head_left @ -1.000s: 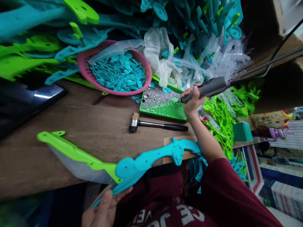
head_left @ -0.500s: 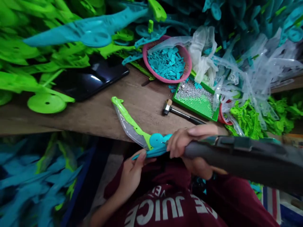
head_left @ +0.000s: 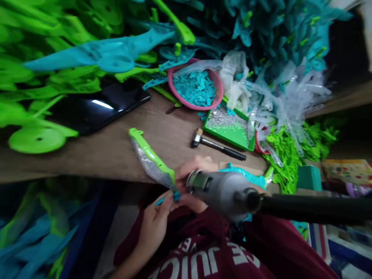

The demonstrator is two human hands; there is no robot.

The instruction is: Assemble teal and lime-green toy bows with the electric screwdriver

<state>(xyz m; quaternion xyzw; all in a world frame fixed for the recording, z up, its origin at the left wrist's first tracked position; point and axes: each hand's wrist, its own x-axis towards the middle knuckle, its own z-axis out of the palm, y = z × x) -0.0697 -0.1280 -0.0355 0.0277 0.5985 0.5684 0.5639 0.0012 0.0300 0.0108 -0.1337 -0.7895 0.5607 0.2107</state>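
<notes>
My left hand pinches the teal end of a folding plastic piece at the table's front edge. The piece's lime-green arm reaches up and left over the wood, with a clear, blade-shaped strip along its underside. My right hand, partly smeared and hidden, wraps round the front of a grey power screwdriver. The tool's tip is hidden behind that hand, close to the teal end. From the tool's rear, a black cord runs right.
A hammer lies beside a green tray of small metal bits. Behind stands a pink basket of teal pieces. A black phone-like slab lies left, under lime parts. Clear plastic strips heap at right.
The screwdriver has swung so its rear faces the camera, and my right hand has shifted left and down towards my left hand. The view has tilted slightly, showing more at right.
</notes>
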